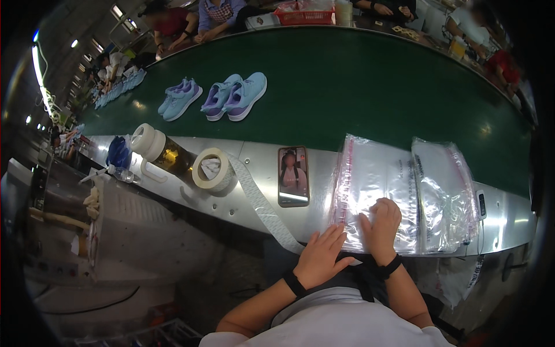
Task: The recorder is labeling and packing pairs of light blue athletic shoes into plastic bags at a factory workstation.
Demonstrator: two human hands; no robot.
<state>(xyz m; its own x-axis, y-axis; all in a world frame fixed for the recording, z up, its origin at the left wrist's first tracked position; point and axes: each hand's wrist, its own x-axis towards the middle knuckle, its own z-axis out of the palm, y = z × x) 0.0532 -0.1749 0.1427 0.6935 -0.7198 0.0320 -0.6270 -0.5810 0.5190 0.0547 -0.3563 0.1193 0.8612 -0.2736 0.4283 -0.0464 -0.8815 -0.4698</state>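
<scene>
The left hand [319, 257], fingers extended with thumb apart, lies at the near left edge of the clear bags [376, 173], while the right hand [381, 228], thumb and fingers loosely spread, rests on top of them. A second stack of bags [442, 191] lies just right of that hand. Work seems early: the bags lie flat, and the label strip [260, 202] reaches, unbroken, near the left hand.
</scene>
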